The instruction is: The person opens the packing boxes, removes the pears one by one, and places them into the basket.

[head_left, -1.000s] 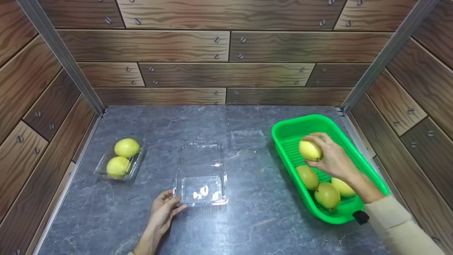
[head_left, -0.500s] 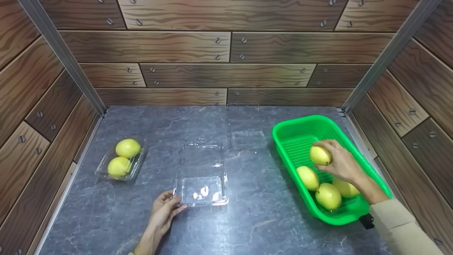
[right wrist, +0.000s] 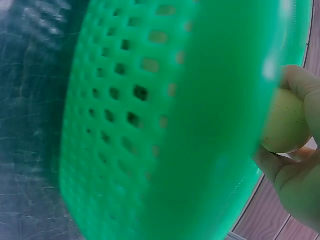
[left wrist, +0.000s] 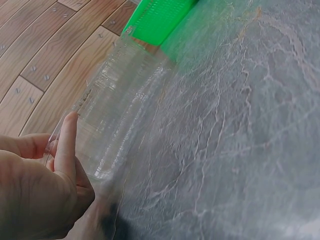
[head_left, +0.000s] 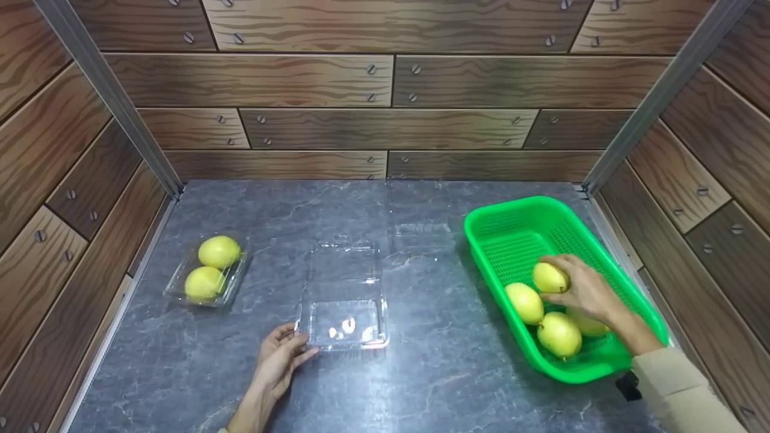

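Note:
My right hand grips a yellow pear between thumb and fingers, inside the green basket. Several more pears lie in the basket's near half, among them one pear with its stem showing; another is partly hidden under the hand. In the right wrist view the basket wall covers part of the held pear. My left hand pinches the near left corner of a clear plastic clamshell box, which lies with its lid folded back. The left wrist view shows the thumb along the box's edge.
On the left stands a second clear box with two yellow pears inside. A further piece of clear plastic lies behind and right of the middle box. Wood-patterned walls enclose the grey marbled table on three sides.
My right hand has moved down and to the right with the pear, lower among the pears in the basket. The left hand and its box stay in place.

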`<state>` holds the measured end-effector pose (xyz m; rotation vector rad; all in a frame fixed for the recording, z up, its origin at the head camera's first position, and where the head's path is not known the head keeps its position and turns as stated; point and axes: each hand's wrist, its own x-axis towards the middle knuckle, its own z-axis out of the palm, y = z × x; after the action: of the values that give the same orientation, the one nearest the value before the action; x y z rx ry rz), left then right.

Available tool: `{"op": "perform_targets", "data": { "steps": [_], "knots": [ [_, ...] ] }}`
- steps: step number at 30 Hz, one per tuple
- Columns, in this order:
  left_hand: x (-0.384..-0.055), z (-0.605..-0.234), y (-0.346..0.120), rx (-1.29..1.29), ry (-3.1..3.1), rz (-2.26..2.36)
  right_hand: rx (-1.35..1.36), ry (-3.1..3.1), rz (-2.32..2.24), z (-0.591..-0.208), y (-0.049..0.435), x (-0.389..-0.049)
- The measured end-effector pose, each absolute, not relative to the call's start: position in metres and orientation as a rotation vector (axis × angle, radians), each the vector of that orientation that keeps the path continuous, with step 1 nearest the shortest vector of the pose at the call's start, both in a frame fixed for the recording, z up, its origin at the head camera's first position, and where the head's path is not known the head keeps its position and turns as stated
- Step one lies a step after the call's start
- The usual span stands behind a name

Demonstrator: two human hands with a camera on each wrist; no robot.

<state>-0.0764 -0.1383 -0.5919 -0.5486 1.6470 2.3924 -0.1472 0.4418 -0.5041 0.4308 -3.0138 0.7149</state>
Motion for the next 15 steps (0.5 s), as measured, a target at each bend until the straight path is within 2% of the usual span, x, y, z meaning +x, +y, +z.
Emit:
{"op": "perform_targets", "data": {
  "steps": [15],
  "knots": [
    [-0.076, -0.59, -0.139, -0.59, 1.667, 2.375, 0.34, -3.137, 0.725, -0.521, 0.451, -0.146]
  ]
}}
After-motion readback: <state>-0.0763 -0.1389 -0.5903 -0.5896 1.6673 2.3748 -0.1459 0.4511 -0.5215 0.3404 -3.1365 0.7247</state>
